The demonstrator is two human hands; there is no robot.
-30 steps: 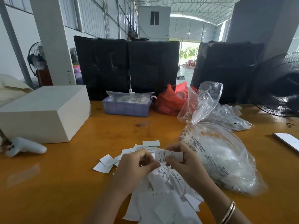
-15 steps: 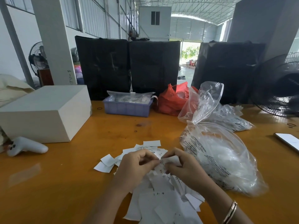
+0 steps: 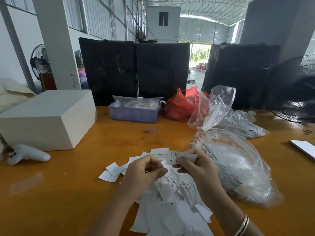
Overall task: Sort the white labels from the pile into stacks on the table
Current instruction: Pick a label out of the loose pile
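Nearest the person, the pile of white labels (image 3: 170, 206) lies loose and overlapping on the orange bench (image 3: 59, 193), spreading from the near edge up to the hands. Both hands work just above its far end, probably so that each piece can be read and then dropped close by.

The right hand (image 3: 199, 174) pinches a single label (image 3: 179, 156) between thumb and fingers, lifted clear of the pile with its printed "XS" facing up, which seems meant for checking the size. The left hand (image 3: 144, 172) is curled beside it with fingertips drawn together; whether it grips a piece of its own I cannot tell.

Just beyond the hands a few labels (image 3: 110, 172) lie spread out, not yet a tidy stack, so sorting looks barely begun.

To the right, a large clear plastic bag (image 3: 238, 167) crowds the pile and limits stacking room on that side. To the left sit a white controller (image 3: 29, 155) and a white box (image 3: 47, 118), well apart. Further back stand a blue tray (image 3: 134, 114) and a red bag (image 3: 182, 104).
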